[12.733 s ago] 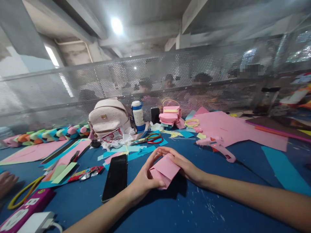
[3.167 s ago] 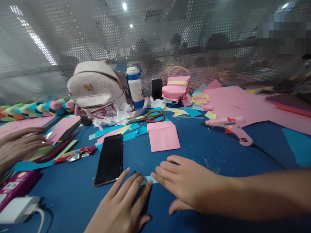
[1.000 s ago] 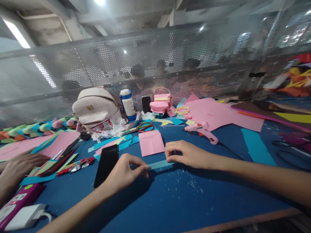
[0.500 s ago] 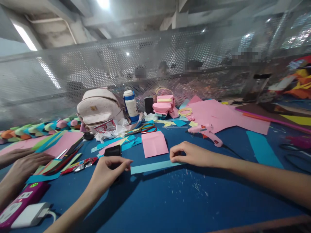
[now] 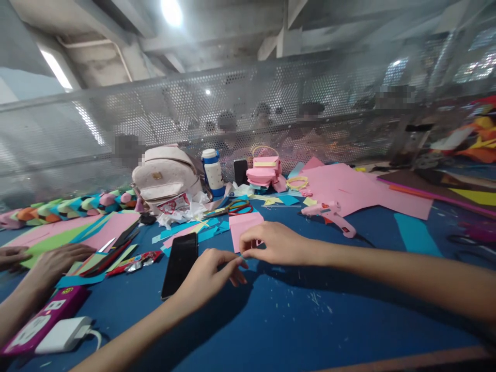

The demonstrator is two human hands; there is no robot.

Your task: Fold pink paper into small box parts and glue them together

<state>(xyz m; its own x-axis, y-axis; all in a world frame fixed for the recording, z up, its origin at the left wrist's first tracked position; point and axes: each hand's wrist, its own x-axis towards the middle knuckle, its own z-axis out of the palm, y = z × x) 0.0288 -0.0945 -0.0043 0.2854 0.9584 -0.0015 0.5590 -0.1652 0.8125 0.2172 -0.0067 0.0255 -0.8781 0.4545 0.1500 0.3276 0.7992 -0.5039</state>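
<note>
My left hand (image 5: 215,269) and my right hand (image 5: 277,244) are close together above the blue table, fingertips almost meeting. Between them only a sliver of a light blue paper strip (image 5: 242,255) shows, and my fingers hide the rest of it. My right thumb and forefinger are pinched on the strip. The left thumb and forefinger also close at its edge, other fingers loosely curled. A folded pink paper (image 5: 239,227) lies just behind my right hand and is partly covered by it. Beside my left wrist rests a black phone (image 5: 181,263).
A pink glue gun (image 5: 331,216) and scissors (image 5: 240,207) lie farther back, near pink sheets (image 5: 349,183). A backpack (image 5: 165,175) and a bottle (image 5: 213,173) stand behind. At left are a co-worker's hands (image 5: 58,261) and a purple power strip (image 5: 50,315).
My hands have come together; the strip, stretched out between them before, is now mostly hidden at the fingertips. The phone is more exposed. The co-worker's hands have shifted and the view has tilted slightly.
</note>
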